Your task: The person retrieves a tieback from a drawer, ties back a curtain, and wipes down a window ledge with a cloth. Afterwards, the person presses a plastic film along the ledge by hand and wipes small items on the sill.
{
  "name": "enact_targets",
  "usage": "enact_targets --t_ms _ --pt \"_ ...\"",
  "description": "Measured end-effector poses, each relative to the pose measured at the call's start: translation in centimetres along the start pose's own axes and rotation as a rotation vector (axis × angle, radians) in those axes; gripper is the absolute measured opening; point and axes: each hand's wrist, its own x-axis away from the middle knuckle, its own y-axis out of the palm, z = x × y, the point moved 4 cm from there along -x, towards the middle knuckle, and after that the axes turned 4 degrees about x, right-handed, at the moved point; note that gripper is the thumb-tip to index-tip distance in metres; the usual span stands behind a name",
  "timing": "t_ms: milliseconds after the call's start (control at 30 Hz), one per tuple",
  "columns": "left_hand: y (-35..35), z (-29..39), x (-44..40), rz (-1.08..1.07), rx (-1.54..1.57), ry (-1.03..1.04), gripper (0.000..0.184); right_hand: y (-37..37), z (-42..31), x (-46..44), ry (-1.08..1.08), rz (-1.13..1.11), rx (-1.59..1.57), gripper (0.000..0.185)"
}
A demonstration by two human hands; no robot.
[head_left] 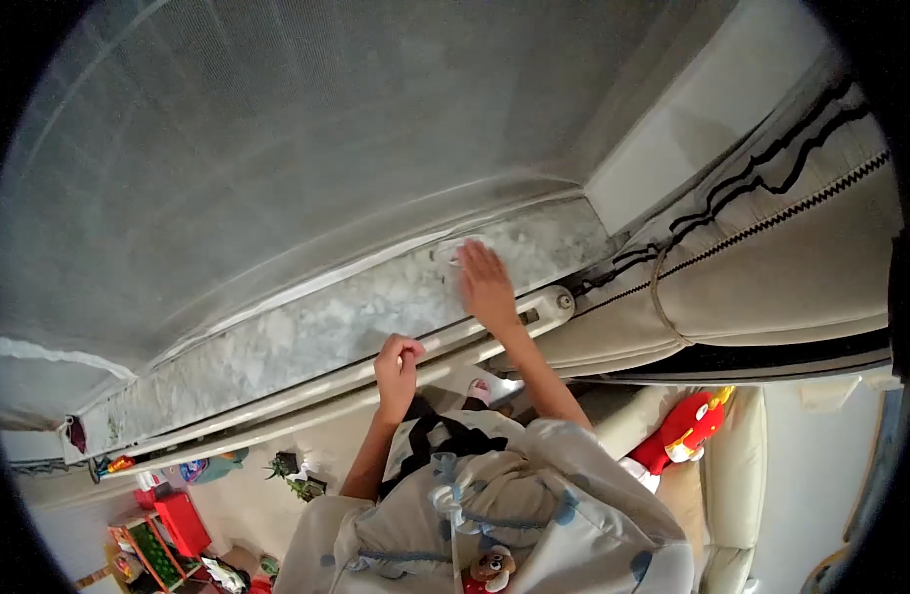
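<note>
My right hand [485, 285] lies on the grey-white marble sill [306, 322] near its right end, fingers stretched out and close together. A small whitish scrap [456, 259] shows at the left edge of its fingers; whether it is under the hand or just beside it, I cannot tell. Closer to my body, my left hand [398, 368] is closed, fingers curled, at the long cream-coloured rail [346, 384] that runs along the front of the sill. What the left fingers hold, if anything, is hidden.
Behind the sill rises a grey mesh screen [326, 139]. A gathered beige curtain [762, 267] with a tie cord hangs at right. Below are a cream sofa [737, 475] with a red plush toy [685, 431], potted plants [302, 480] and a red box [183, 525].
</note>
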Motion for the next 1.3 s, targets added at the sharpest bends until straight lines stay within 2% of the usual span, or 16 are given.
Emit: enact_targets --t_ms 100,233,267,333,433,500,533,600,700,867,933,1000,1067,1133,1233,1300 --pt "-1.4 -0.9 0.7 -0.092 0.053 -0.114 0.015 -1.0 4.2 1.3 0.115 0.079 0.105 0.037" --pt "-2.3 -0.8 0.8 -0.191 0.033 -0.122 0.016 -1.5 13.0 1.5 0.345 -0.035 0.348 0.041" --pt "-2.3 -0.9 0.8 -0.207 0.043 -0.128 0.017 -1.4 14.6 0.8 0.347 -0.042 0.348 0.041" --pt "-2.0 -1.0 0.9 -0.223 0.05 -0.14 0.017 -1.1 17.7 -0.1 0.52 0.05 0.274 0.041" --pt "-0.3 -1.1 0.7 -0.232 0.095 -0.122 0.017 4.9 17.5 -0.6 0.375 0.027 0.3 0.042" --pt "1.0 -1.1 0.6 -0.257 0.098 -0.102 0.017 2.8 8.8 -1.1 0.295 0.015 0.375 0.041" --pt "1.6 -1.0 0.5 -0.281 0.095 -0.088 0.016 2.4 6.8 -0.5 0.363 0.035 0.126 0.043" --pt "2.6 0.0 0.2 -0.305 0.117 -0.12 0.016 0.4 4.3 0.8 0.318 0.079 -0.001 0.044" --pt "3.5 0.2 0.4 -0.347 0.112 -0.154 0.016 -0.9 9.7 1.6 0.352 0.038 0.202 0.042" --pt "5.0 -0.3 0.9 -0.358 0.137 -0.212 0.017 -1.3 20.0 -2.1 0.557 0.013 0.229 0.047" --pt "5.8 -0.4 1.1 -0.369 0.136 -0.218 0.017 0.3 20.1 -3.3 0.592 -0.082 0.35 0.05" --pt "6.6 -0.2 1.2 -0.356 0.127 -0.178 0.018 1.1 16.6 -2.8 0.509 -0.078 0.378 0.054" --pt "7.6 0.0 1.2 -0.362 0.157 -0.188 0.019 2.1 11.9 -1.0 0.313 0.02 0.233 0.056" --pt "8.3 -0.1 1.2 -0.366 0.178 -0.218 0.018 1.1 7.0 0.8 0.094 -0.053 -0.003 0.055" --pt "8.7 -0.1 1.2 -0.438 0.205 -0.237 0.018 -1.4 8.8 1.3 0.096 -0.147 -0.173 0.053" --pt "8.7 -0.1 1.1 -0.473 0.219 -0.24 0.018 -0.9 13.5 1.7 0.183 -0.087 -0.079 0.05"
